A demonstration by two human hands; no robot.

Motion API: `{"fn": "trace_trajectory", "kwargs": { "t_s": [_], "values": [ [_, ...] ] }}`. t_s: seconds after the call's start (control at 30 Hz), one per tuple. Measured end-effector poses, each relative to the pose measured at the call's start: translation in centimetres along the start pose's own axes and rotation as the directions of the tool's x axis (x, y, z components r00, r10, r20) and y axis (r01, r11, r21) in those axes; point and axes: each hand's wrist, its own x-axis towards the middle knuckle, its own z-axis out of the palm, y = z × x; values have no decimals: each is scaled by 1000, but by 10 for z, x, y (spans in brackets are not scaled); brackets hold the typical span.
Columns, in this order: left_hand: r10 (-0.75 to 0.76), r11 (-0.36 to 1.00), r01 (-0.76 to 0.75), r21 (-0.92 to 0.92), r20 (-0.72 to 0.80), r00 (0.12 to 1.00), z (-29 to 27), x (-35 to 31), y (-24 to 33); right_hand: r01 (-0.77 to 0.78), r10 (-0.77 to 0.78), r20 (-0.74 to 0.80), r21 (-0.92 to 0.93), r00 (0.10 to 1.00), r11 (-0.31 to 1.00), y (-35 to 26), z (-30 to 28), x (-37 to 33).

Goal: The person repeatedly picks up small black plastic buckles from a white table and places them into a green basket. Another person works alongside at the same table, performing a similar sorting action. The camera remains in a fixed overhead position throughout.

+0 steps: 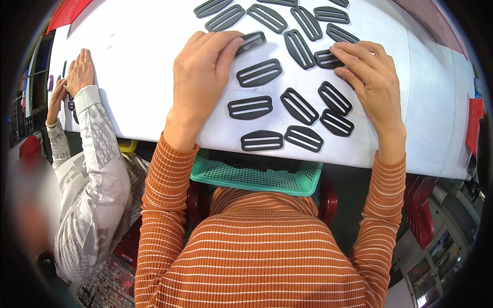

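Note:
Black plastic strap slider buckles, each with two long slots, lie scattered over the white tabletop. My left hand (205,72) pinches one strap slider (251,42) between thumb and fingers, slightly tilted. Over on the right, my right hand (367,72) has its thumb and fingertips on another strap slider (326,59), whose right end is hidden beneath the fingers. Between the hands lie a slanted slider (299,49) and a wider one (259,73). Nearer the front edge are several more, among them a slider (262,140) and two touching ones, an upper slider (335,98) and a lower slider (337,122).
A green perforated basket (303,186) with dark contents sits at my lap under the table edge. At the left, a co-worker in a grey patterned sleeve (97,133) handles small dark pieces on the same white table (133,77). Red chair parts (421,210) stand at the right.

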Motion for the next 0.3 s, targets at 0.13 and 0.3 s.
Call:
{"fn": "trace_trajectory", "kwargs": {
  "t_s": [0.13,0.3],
  "values": [
    [-177,972,184,-148,61,982,2,-2,-4,113,-116,-14,-131,993,985,-2,2,4],
    [-82,997,81,18,30,996,7,3,-10,-184,184,97,-17,978,983,-7,-1,-2]
  ]
}}
